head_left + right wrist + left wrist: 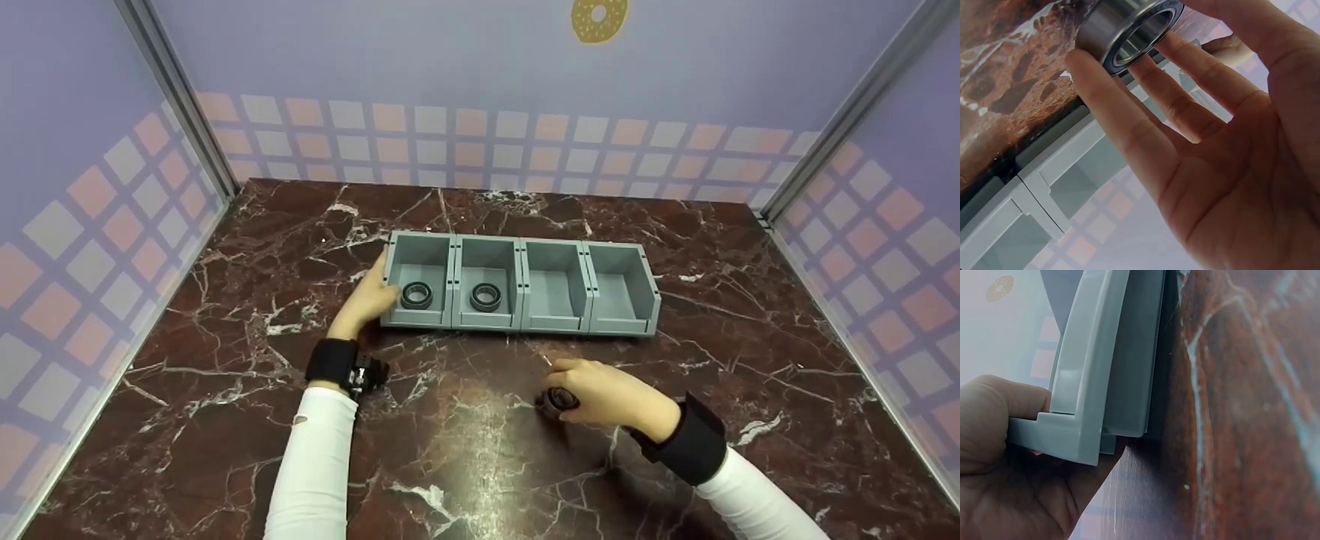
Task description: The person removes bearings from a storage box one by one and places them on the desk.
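My left hand (pixel 371 296) grips the left side wall of the leftmost grey bin (pixel 416 319), thumb over the rim and fingers around the outside. In the left wrist view, the bin's edge (pixel 1081 430) sits between thumb and fingers. My right hand (pixel 604 390) holds a metal ball bearing (pixel 1098 34) with its fingertips and thumb, in front of the bins. One bearing (pixel 416 305) lies in the leftmost bin, and another bearing (pixel 486 306) lies in the second bin.
Four-sided bins stand joined in a row, the third bin (pixel 555 324) and the rightmost bin (pixel 622 328) showing bare floors. Beneath them is a dark red marbled tabletop (pixel 465 442). Walls with a tile pattern (pixel 472 142) enclose the back and both sides.
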